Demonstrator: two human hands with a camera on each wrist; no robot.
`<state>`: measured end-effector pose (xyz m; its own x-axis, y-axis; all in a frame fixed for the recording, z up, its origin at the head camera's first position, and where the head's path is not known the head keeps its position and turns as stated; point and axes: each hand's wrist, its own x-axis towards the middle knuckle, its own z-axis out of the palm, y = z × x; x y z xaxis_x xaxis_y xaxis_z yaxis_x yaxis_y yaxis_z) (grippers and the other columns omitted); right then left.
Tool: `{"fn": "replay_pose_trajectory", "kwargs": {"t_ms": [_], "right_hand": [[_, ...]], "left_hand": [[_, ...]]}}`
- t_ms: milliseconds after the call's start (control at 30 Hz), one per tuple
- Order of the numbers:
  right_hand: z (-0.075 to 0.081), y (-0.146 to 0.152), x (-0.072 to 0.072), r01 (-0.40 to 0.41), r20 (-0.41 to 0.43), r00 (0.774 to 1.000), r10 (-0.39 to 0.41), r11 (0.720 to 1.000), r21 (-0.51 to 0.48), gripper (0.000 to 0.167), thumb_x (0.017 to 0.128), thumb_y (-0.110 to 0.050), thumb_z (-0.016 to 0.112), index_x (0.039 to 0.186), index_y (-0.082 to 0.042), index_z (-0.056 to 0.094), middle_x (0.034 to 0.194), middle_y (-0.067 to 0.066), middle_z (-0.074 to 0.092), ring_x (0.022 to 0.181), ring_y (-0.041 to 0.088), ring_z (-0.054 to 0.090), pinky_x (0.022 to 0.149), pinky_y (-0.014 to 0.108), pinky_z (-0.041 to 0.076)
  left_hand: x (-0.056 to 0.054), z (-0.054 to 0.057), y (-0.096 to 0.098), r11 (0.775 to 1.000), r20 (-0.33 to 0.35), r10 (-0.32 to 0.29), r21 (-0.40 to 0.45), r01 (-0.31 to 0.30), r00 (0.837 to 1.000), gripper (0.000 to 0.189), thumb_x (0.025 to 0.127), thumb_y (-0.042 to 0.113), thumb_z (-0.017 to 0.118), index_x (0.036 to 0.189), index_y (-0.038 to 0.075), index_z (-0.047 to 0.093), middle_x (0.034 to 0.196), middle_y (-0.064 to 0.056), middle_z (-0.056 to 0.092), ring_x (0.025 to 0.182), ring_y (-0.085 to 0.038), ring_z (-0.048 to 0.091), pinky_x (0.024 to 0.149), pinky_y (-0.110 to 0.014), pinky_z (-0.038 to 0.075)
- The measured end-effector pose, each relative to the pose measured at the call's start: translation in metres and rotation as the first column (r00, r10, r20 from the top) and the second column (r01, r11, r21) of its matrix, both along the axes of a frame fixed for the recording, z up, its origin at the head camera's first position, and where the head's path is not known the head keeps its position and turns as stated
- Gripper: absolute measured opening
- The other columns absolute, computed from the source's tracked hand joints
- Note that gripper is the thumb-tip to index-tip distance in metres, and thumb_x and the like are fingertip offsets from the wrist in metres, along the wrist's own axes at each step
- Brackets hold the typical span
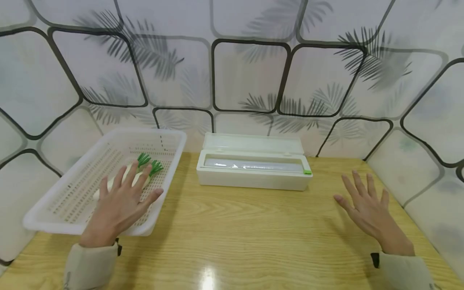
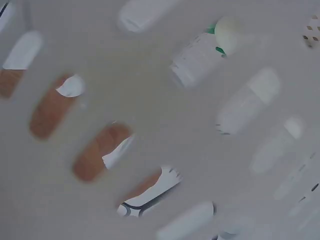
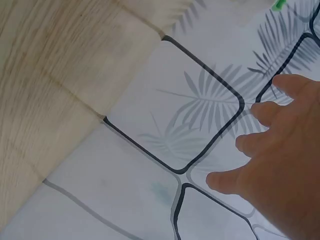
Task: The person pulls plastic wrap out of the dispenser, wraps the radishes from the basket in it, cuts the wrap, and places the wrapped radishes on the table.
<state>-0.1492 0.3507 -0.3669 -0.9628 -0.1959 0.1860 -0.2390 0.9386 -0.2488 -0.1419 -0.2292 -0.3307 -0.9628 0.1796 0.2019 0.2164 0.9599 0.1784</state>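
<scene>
My left hand [image 1: 117, 207] is spread flat, fingers straight, over a white slotted basket [image 1: 170, 161], in front of white radishes [image 1: 139, 177] with green tops. Whether it touches them I cannot tell. In the left wrist view, the basket's slotted wall [image 2: 150, 90] fills the picture at close range, and that hand is not clearly made out. On the right, my right hand [image 1: 371, 211] has its fingers spread above the table and holds nothing. The right wrist view shows that hand [image 3: 282, 160] in front of the patterned wall.
A white cling film dispenser [image 1: 251, 180] stands at the back middle with its lid [image 1: 253, 143] raised. Inside lies a roll of clear film [image 1: 253, 165]; a green slider [image 1: 307, 172] sits at its right end. Patterned walls [image 1: 250, 76] enclose the wooden table [image 1: 232, 233].
</scene>
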Motion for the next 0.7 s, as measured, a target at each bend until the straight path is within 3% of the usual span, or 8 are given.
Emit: {"fn": "replay_pose_trajectory", "kwargs": {"t_ms": [67, 167, 200, 267, 333, 433, 567, 700], "right_hand": [[0.001, 0.001, -0.002, -0.015, -0.038, 0.999, 0.015, 1.000, -0.025, 0.073, 0.109, -0.043, 0.041, 0.162, -0.004, 0.011, 0.165, 0.029, 0.001, 0.147, 0.053, -0.012, 0.103, 0.083, -0.007], [0.004, -0.001, -0.007, -0.082, -0.187, 0.980, 0.067, 0.994, -0.076, 0.066, 0.105, -0.036, 0.055, 0.153, 0.005, 0.035, 0.155, 0.035, 0.031, 0.141, 0.058, 0.024, 0.104, 0.079, 0.019], [0.005, -0.002, -0.009, -0.118, -0.261, 0.961, 0.091, 0.989, -0.089, 0.061, 0.103, -0.033, 0.060, 0.147, 0.007, 0.045, 0.147, 0.035, 0.043, 0.131, 0.057, 0.041, 0.102, 0.074, 0.030], [0.009, -0.006, -0.014, -0.176, -0.404, 0.906, 0.126, 0.980, -0.089, 0.050, 0.099, -0.030, 0.068, 0.130, 0.009, 0.061, 0.126, 0.033, 0.062, 0.090, 0.040, 0.066, 0.085, 0.064, 0.048], [0.011, -0.010, -0.019, -0.212, -0.499, 0.854, 0.145, 0.974, -0.080, 0.039, 0.094, -0.025, 0.074, 0.117, 0.007, 0.069, 0.111, 0.027, 0.070, 0.056, 0.019, 0.057, 0.071, 0.050, 0.053], [0.012, -0.017, -0.025, -0.242, -0.564, 0.811, 0.157, 0.967, -0.079, 0.028, 0.084, -0.011, 0.082, 0.106, 0.003, 0.074, 0.099, 0.021, 0.074, 0.044, 0.002, 0.037, 0.060, 0.032, 0.049], [0.012, -0.023, -0.030, -0.261, -0.596, 0.789, 0.151, 0.960, -0.102, 0.035, 0.067, 0.010, 0.086, 0.099, 0.004, 0.075, 0.091, 0.019, 0.074, 0.052, 0.014, 0.055, 0.057, 0.022, 0.044], [0.013, -0.029, -0.035, -0.264, -0.617, 0.776, 0.134, 0.957, -0.123, 0.035, 0.064, 0.015, 0.085, 0.096, 0.006, 0.074, 0.088, 0.018, 0.074, 0.058, 0.025, 0.063, 0.052, 0.020, 0.044]], "left_hand": [[0.001, 0.001, 0.003, 1.000, -0.052, -0.021, -0.016, 0.020, 0.998, 0.081, 0.102, 0.061, 0.044, 0.158, 0.003, 0.032, 0.160, -0.030, 0.023, 0.143, -0.054, 0.023, 0.105, -0.080, 0.012], [0.003, 0.006, 0.014, 0.997, -0.207, -0.080, -0.021, 0.078, 0.975, 0.073, 0.100, 0.051, 0.058, 0.151, 0.001, 0.043, 0.153, -0.030, 0.036, 0.133, -0.053, 0.040, 0.102, -0.076, 0.027], [0.004, 0.008, 0.019, 0.994, -0.277, -0.111, -0.025, 0.108, 0.954, 0.069, 0.099, 0.046, 0.062, 0.147, -0.001, 0.048, 0.149, -0.030, 0.042, 0.128, -0.052, 0.046, 0.099, -0.074, 0.035], [0.005, 0.013, 0.032, 0.986, -0.381, -0.162, -0.021, 0.166, 0.910, 0.059, 0.096, 0.037, 0.069, 0.139, -0.002, 0.056, 0.139, -0.028, 0.054, 0.117, -0.050, 0.057, 0.090, -0.068, 0.046], [0.007, 0.018, 0.045, 0.976, -0.425, -0.201, -0.013, 0.217, 0.883, 0.050, 0.095, 0.032, 0.071, 0.131, -0.003, 0.062, 0.128, -0.025, 0.063, 0.106, -0.046, 0.065, 0.081, -0.062, 0.053], [0.010, 0.022, 0.062, 0.968, -0.396, -0.228, 0.009, 0.252, 0.889, 0.040, 0.095, 0.028, 0.072, 0.122, 0.000, 0.068, 0.116, -0.019, 0.070, 0.100, -0.039, 0.069, 0.076, -0.056, 0.056], [0.013, 0.026, 0.078, 0.965, -0.333, -0.233, 0.035, 0.259, 0.913, 0.034, 0.097, 0.028, 0.070, 0.118, 0.002, 0.071, 0.112, -0.015, 0.073, 0.097, -0.036, 0.070, 0.078, -0.054, 0.056], [0.010, 0.023, 0.095, 0.956, -0.311, -0.252, 0.070, 0.286, 0.916, 0.031, 0.098, 0.028, 0.069, 0.115, 0.002, 0.072, 0.110, -0.015, 0.073, 0.093, -0.035, 0.071, 0.074, -0.050, 0.058]]}}
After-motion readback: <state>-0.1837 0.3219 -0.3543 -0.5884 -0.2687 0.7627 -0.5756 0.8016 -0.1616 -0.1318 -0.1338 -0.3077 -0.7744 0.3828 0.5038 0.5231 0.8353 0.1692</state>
